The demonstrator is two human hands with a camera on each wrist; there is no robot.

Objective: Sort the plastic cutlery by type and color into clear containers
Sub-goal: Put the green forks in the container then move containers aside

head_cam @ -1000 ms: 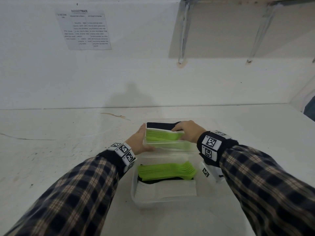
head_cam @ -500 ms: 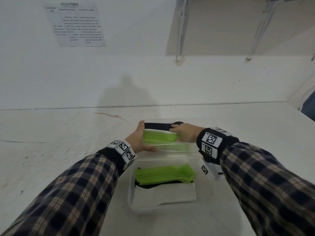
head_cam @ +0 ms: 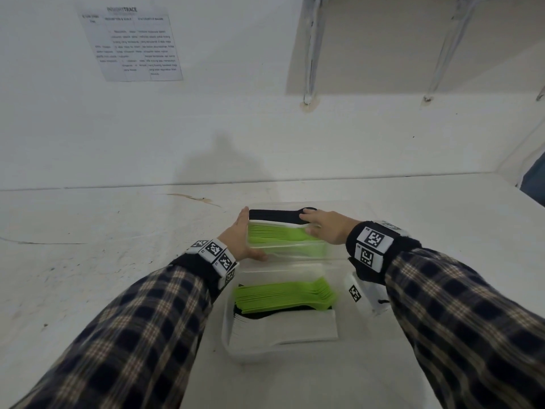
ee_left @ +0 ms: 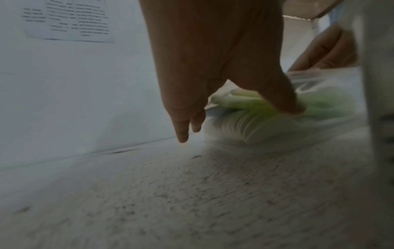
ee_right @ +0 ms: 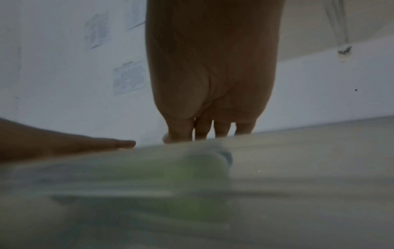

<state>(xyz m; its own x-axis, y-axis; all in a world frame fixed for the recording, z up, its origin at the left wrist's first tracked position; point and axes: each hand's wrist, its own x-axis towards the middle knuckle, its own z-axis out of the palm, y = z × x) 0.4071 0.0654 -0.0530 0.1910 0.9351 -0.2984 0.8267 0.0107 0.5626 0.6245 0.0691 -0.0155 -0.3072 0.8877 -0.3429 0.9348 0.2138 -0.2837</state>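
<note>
Cutlery in green [head_cam: 277, 234], black [head_cam: 274, 215] and white sits stacked in the far clear container [head_cam: 295, 255] at the centre of the head view, on the white table [head_cam: 88, 261]. Left hand [head_cam: 239, 239] lies flat against that container's left end, fingers straight and together, thumb [head_cam: 259, 256] reaching along its near wall; the left wrist view shows the thumb [ee_left: 277, 94] over the clear wall in front of the green pieces. Right hand [head_cam: 328, 227] rests at the container's right end, its fingers over the black and green stacks; whether they curl round anything cannot be told, and the right wrist view shows only the fingers [ee_right: 181, 129] pointing down behind the blurred rim. Just below in the frame, touching or nearly so, a second clear container [head_cam: 233, 346] holds green forks [head_cam: 286, 296] above black pieces [head_cam: 265, 312] and a white stack [head_cam: 283, 327]. Both forearms wear plaid sleeves [head_cam: 132, 335] and marker wristbands [head_cam: 216, 255]. A printed sheet [head_cam: 132, 44] hangs on the wall at upper left.
</note>
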